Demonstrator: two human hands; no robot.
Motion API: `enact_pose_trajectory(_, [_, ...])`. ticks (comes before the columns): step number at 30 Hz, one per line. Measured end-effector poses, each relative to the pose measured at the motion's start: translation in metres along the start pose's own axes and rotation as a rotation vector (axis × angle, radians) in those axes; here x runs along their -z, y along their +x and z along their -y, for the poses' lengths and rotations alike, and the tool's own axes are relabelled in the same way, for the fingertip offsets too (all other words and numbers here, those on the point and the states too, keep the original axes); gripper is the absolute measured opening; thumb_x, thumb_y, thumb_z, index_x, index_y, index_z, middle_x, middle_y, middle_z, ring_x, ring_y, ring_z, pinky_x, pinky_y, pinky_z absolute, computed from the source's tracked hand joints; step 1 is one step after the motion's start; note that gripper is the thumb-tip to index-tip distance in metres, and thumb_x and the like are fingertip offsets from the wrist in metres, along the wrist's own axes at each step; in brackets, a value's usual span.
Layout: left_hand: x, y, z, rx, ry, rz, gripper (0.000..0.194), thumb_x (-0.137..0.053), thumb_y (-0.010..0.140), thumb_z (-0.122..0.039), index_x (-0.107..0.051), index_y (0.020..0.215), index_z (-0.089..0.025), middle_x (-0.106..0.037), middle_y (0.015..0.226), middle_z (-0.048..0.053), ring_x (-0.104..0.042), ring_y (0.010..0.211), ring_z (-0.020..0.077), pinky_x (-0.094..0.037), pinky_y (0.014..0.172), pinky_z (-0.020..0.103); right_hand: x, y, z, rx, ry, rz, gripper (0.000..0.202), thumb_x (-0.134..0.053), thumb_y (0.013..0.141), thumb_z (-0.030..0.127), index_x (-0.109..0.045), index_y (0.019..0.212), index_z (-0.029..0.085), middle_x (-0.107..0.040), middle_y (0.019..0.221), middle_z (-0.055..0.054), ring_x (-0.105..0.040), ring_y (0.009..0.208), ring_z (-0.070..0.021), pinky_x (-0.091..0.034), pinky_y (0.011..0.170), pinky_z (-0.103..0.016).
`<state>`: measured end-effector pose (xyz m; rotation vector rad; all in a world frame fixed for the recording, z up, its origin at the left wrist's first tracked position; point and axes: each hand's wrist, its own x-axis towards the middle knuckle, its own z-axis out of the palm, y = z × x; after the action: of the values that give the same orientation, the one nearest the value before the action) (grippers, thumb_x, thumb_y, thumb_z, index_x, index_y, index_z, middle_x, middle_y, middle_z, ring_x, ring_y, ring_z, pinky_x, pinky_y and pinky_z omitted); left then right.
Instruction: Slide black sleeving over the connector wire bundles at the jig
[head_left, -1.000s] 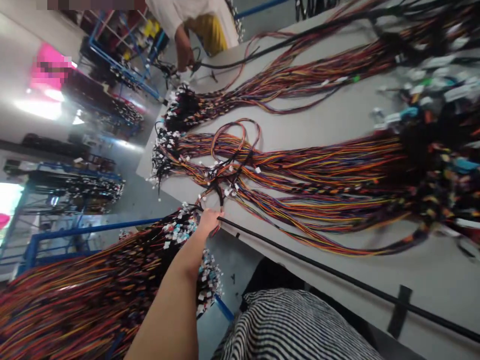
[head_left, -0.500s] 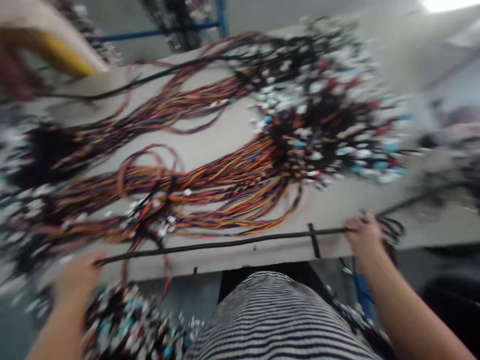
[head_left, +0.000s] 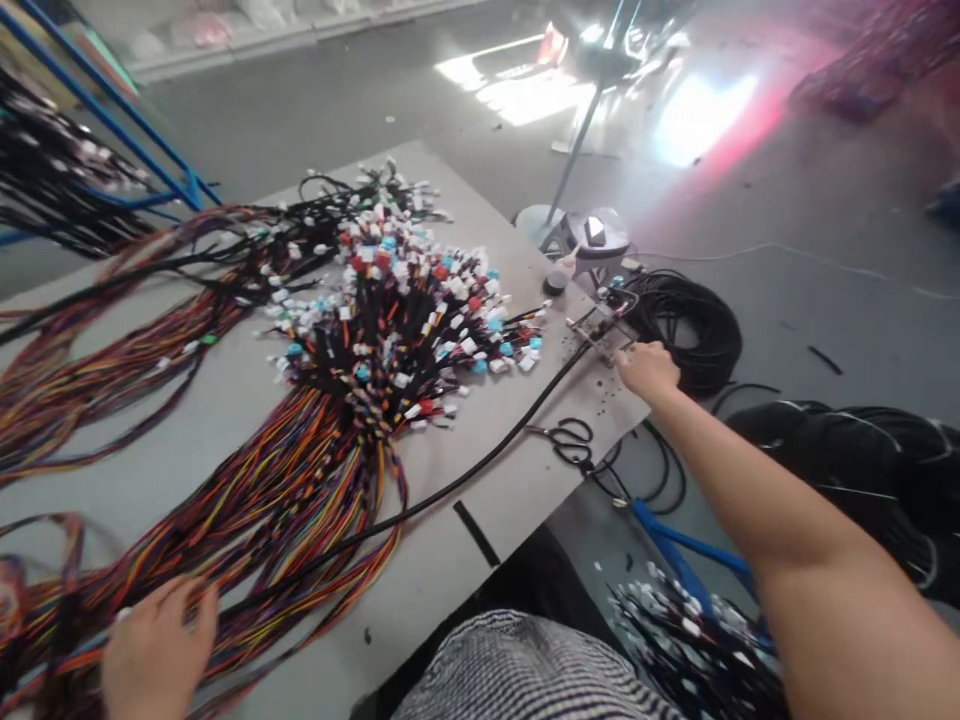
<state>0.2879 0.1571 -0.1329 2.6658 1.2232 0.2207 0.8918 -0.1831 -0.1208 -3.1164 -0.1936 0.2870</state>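
At the lower left, my left hand (head_left: 161, 645) lies palm down over the wires, fingers stretched and thumb apart, beside a long black tube (head_left: 480, 462). This tube runs across the table to a small metal fixture (head_left: 600, 325) at the far right corner. Against that fixture my right hand (head_left: 649, 372) is closed, its fingers curled; what they grip is hidden. Bundles of orange, yellow and purple wires (head_left: 247, 490) spread under the tube, ending in a heap of white, blue and red connectors (head_left: 420, 310).
Black-handled scissors (head_left: 571, 440) lie near the table's right edge, with a black strip (head_left: 476, 533) closer to me. A coil of black tubing (head_left: 694, 330) sits beyond the corner. Blue rack bars (head_left: 690, 555) and hanging connectors (head_left: 675, 640) stand below the table edge.
The view has swung right to the table's far corner. My right hand has left the tube's middle stretch and is at the metal fixture. My left hand's fingers have loosened from the tube.
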Motion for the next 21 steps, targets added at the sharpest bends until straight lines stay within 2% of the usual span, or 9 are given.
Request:
enact_pose_trajectory(2, [-0.040, 0.033, -0.055, -0.049, 0.023, -0.094, 0.027, -0.047, 0.082, -0.045, -0.067, 0.089, -0.027, -0.072, 0.103, 0.004, -0.061, 0.107, 0.0335, -0.046, 0.097, 0.053, 0.003, 0.024, -0.011, 0.151, -0.176, 0.078, 0.047, -0.053, 0.094, 0.046, -0.059, 0.115, 0.005, -0.061, 0.107, -0.024, -0.060, 0.103, -0.0345, -0.046, 0.083, -0.040])
enact_pose_trajectory(4, [-0.077, 0.071, -0.130, -0.143, -0.026, -0.042, 0.027, -0.049, 0.086, -0.041, -0.065, 0.090, -0.021, -0.069, 0.105, 0.013, -0.061, 0.106, 0.0312, -0.046, 0.098, 0.049, 0.000, 0.034, -0.017, 0.295, -0.254, 0.110, 0.046, -0.051, 0.096, 0.049, -0.063, 0.107, 0.006, -0.065, 0.097, -0.022, -0.064, 0.097, -0.0333, -0.047, 0.080, -0.038])
enact_pose_trajectory(6, [-0.107, 0.108, -0.216, -0.224, -0.112, 0.036, 0.027, -0.047, 0.089, -0.038, -0.065, 0.094, -0.019, -0.067, 0.107, 0.014, -0.059, 0.109, 0.0289, -0.044, 0.100, 0.046, -0.005, 0.036, -0.021, 0.409, -0.270, 0.149, 0.043, -0.051, 0.097, 0.046, -0.065, 0.102, 0.006, -0.066, 0.096, -0.023, -0.065, 0.096, -0.0328, -0.047, 0.078, -0.035])
enact_pose_trajectory(9, [-0.141, 0.151, -0.341, -0.309, -0.258, 0.111, 0.026, -0.046, 0.092, -0.036, -0.064, 0.097, -0.019, -0.065, 0.111, 0.012, -0.057, 0.111, 0.0256, -0.043, 0.102, 0.041, -0.014, 0.037, -0.023, 0.498, -0.211, 0.228, 0.036, -0.051, 0.098, 0.039, -0.067, 0.102, 0.007, -0.067, 0.096, -0.023, -0.066, 0.097, -0.0321, -0.047, 0.077, -0.033])
enact_pose_trajectory(12, [-0.166, 0.178, -0.439, -0.350, -0.380, 0.171, 0.023, -0.046, 0.093, -0.033, -0.064, 0.097, -0.019, -0.065, 0.110, 0.011, -0.057, 0.110, 0.0233, -0.042, 0.102, 0.038, -0.020, 0.045, -0.025, 0.502, -0.134, 0.285, 0.036, -0.046, 0.101, 0.037, -0.068, 0.101, 0.009, -0.068, 0.094, -0.021, -0.066, 0.095, -0.0302, -0.046, 0.075, -0.031])
enact_pose_trajectory(14, [-0.183, 0.190, -0.485, -0.356, -0.447, 0.229, 0.024, -0.045, 0.094, -0.032, -0.064, 0.097, -0.018, -0.066, 0.108, 0.010, -0.057, 0.108, 0.0222, -0.043, 0.101, 0.037, -0.021, 0.050, -0.034, 0.506, -0.100, 0.323, 0.038, -0.042, 0.102, 0.038, -0.069, 0.099, 0.011, -0.068, 0.094, -0.019, -0.066, 0.093, -0.0286, -0.045, 0.073, -0.030])
enact_pose_trajectory(17, [-0.207, 0.208, -0.529, -0.279, -0.547, 0.362, 0.032, -0.040, 0.097, -0.035, -0.066, 0.097, -0.016, -0.068, 0.105, 0.011, -0.059, 0.104, 0.0222, -0.045, 0.096, 0.035, -0.022, 0.038, -0.071, 0.504, -0.045, 0.406, 0.040, -0.040, 0.103, 0.037, -0.068, 0.087, 0.013, -0.069, 0.088, -0.015, -0.066, 0.089, -0.0259, -0.042, 0.071, -0.028])
enact_pose_trajectory(19, [-0.222, 0.221, -0.549, -0.174, -0.620, 0.506, 0.041, -0.035, 0.099, -0.041, -0.067, 0.094, -0.015, -0.070, 0.101, 0.012, -0.061, 0.101, 0.0232, -0.047, 0.091, 0.035, -0.027, 0.011, -0.105, 0.519, 0.073, 0.527, 0.040, -0.041, 0.103, 0.033, -0.065, 0.077, 0.014, -0.068, 0.080, -0.011, -0.065, 0.079, -0.0216, -0.040, 0.068, -0.026])
enact_pose_trajectory(21, [-0.232, 0.234, -0.565, -0.054, -0.716, 0.701, 0.052, -0.031, 0.100, -0.049, -0.068, 0.088, -0.015, -0.071, 0.093, 0.012, -0.064, 0.094, 0.0226, -0.049, 0.081, 0.033, -0.040, -0.029, -0.129, 0.556, 0.238, 0.662, 0.039, -0.042, 0.102, 0.031, -0.062, 0.073, 0.015, -0.066, 0.075, -0.007, -0.062, 0.071, -0.0178, -0.039, 0.065, -0.024])
